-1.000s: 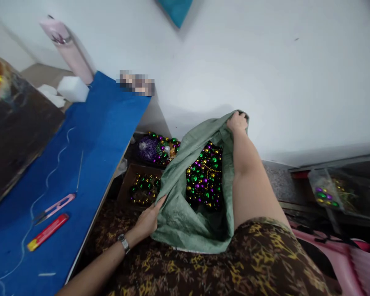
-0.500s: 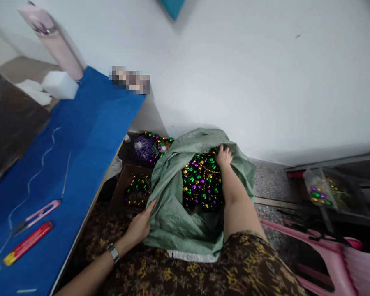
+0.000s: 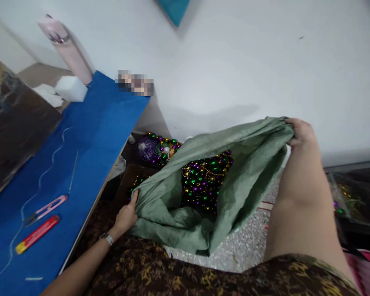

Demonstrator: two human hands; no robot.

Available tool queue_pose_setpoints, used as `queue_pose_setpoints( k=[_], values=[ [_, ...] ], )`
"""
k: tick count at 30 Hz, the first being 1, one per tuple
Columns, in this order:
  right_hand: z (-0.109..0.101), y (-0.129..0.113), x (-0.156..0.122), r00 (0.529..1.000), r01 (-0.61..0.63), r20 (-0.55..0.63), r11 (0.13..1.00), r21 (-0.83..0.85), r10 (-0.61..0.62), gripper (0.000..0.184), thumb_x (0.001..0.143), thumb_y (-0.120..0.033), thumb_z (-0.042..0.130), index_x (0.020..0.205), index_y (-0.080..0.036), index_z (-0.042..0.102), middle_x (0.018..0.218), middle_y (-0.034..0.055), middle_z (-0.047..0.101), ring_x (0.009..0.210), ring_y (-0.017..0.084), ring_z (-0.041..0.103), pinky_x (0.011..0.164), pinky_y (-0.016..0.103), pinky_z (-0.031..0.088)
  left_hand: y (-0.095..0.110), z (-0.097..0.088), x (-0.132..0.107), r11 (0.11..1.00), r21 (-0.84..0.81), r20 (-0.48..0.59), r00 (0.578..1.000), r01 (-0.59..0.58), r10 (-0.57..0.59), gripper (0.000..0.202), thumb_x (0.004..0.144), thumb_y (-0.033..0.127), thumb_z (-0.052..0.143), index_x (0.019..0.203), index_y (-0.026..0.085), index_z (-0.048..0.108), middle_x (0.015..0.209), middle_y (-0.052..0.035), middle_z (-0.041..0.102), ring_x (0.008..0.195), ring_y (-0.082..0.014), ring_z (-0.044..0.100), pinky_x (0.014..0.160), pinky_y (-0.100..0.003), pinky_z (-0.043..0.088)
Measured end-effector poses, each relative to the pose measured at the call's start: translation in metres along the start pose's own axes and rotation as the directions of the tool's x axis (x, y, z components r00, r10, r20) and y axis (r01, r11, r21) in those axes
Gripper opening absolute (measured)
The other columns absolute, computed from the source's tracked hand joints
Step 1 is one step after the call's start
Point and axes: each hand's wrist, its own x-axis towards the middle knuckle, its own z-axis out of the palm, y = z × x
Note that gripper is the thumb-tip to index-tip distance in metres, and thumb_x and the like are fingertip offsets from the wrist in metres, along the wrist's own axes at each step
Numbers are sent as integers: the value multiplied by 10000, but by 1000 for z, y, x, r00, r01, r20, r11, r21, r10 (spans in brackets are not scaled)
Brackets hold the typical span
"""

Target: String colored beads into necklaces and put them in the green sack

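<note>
A green woven sack (image 3: 243, 193) stands between my arms, its mouth stretched wide. Inside it lies a heap of shiny bead strings (image 3: 200, 181) in green, purple and gold. My left hand (image 3: 126, 215) grips the sack's rim on the left side, thumb pointing up along the fabric. Out to the right and higher, my right hand (image 3: 300, 132) is closed on the bunched edge of the sack, pulling it taut. The sack's bottom is hidden.
On the left a blue-covered table (image 3: 92, 135) holds thread snips (image 3: 46, 210), a red and yellow box (image 3: 37, 234), a long needle, white thread and a pink bottle (image 3: 72, 53). More beads (image 3: 163, 150) and a cardboard box stand beside the sack. A pink chair (image 3: 364, 267) is at right.
My right hand has moved from the sack's inner edge out to the right, drawing the rim with it. My left hand has shifted slightly left, and the mouth is wider.
</note>
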Motion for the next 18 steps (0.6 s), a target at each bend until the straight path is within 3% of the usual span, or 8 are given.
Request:
queue_pose_setpoints(
  k=[3, 6, 8, 11, 14, 16, 18],
  values=[
    [-13, 7, 13, 975, -191, -116, 981, 10, 191, 570, 937, -566, 256, 1325, -235, 510, 1330, 297, 485, 1168, 349, 555, 884, 633, 394, 1, 2, -2, 1000, 16, 14, 1000, -3, 3, 920, 711, -19, 451, 1530, 136, 59, 924, -156, 720, 902, -257, 698, 748, -292, 460],
    [9, -12, 14, 953, -270, -148, 963, -11, 266, 635, 851, -500, 575, 1395, -217, 411, 1378, 328, 373, 1296, 453, 383, 923, 740, 297, 9, 5, -5, 996, -69, 10, 999, -50, 50, 938, 693, -30, 448, 1525, 89, 31, 981, -181, 711, 973, -257, 685, 795, -289, 460],
    [33, -28, 11, 969, -221, -120, 975, -29, 216, 662, 826, -454, 634, 1393, -195, 410, 1360, 307, 398, 1282, 461, 388, 932, 716, 324, 13, 8, -8, 987, -135, 10, 996, -83, 85, 946, 686, -37, 436, 1524, 79, 13, 1046, -190, 697, 1031, -250, 668, 826, -281, 458],
    [62, -43, 0, 979, -190, -85, 981, -50, 185, 518, 858, -439, 586, 1311, -207, 488, 1327, 257, 435, 1259, 421, 423, 983, 656, 335, 16, 12, -14, 971, -199, 14, 991, -130, 135, 954, 679, -39, 422, 1526, 80, -2, 1132, -195, 671, 1091, -247, 642, 852, -278, 455],
    [78, -48, -20, 982, -188, -32, 981, -43, 187, 489, 927, -410, 431, 1337, -142, 431, 1303, 277, 442, 1180, 390, 502, 941, 585, 415, 18, 14, -17, 962, -230, 22, 987, -148, 158, 952, 678, -33, 414, 1527, 80, -1, 1168, -201, 655, 1105, -255, 634, 853, -283, 455],
    [90, -57, -44, 995, -103, 4, 994, -41, 103, 501, 963, -357, 311, 1392, -102, 345, 1367, 288, 393, 1217, 371, 476, 954, 522, 430, 19, 13, -18, 960, -234, 30, 986, -153, 164, 946, 687, -26, 414, 1527, 81, -9, 1156, -200, 660, 1078, -260, 646, 841, -285, 457],
    [107, -72, -78, 997, 44, 70, 998, -49, -40, 476, 975, -315, 255, 1402, -127, 351, 1426, 239, 372, 1297, 338, 406, 997, 459, 415, 21, 13, -19, 959, -235, 31, 985, -156, 168, 952, 690, -21, 419, 1527, 87, -21, 1141, -193, 668, 1050, -259, 656, 835, -288, 458]
  ],
)
